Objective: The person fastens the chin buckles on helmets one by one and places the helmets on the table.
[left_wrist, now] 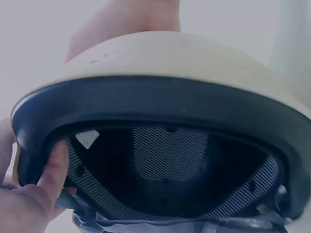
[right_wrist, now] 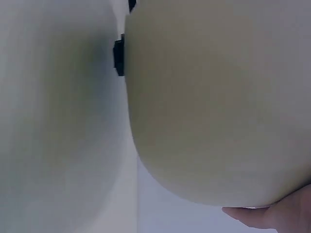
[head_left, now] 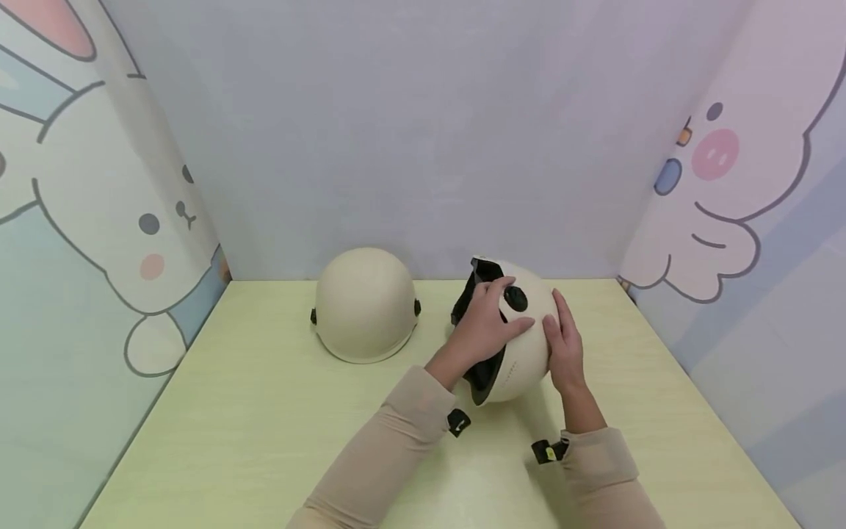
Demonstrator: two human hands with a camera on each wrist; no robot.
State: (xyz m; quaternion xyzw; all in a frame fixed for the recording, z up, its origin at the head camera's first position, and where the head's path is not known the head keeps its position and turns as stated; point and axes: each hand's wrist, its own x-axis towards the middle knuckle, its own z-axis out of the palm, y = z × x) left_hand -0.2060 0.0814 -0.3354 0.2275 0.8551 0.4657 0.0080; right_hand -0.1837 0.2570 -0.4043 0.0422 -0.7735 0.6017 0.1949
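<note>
In the head view, a cream helmet (head_left: 525, 375) is tipped on its side, its dark opening facing left. My left hand (head_left: 479, 327) grips it at the rim, beside a round black knob (head_left: 515, 298). The left wrist view shows one finger inside the black rim band (left_wrist: 165, 97), with a mesh-padded liner (left_wrist: 170, 155) and grey straps (left_wrist: 160, 226) in the opening. My right hand (head_left: 565, 349) rests on the crown with fairly straight fingers. In the right wrist view the shell (right_wrist: 214, 107) hides most of that hand. Whether the helmet touches the table cannot be told.
A second cream helmet (head_left: 366, 305) stands crown up to the left, with small black fittings on its sides. Both are at the back of the pale yellow table (head_left: 264, 441). A plain back wall (head_left: 423, 147) and cartoon-printed side walls (head_left: 86, 294) enclose it.
</note>
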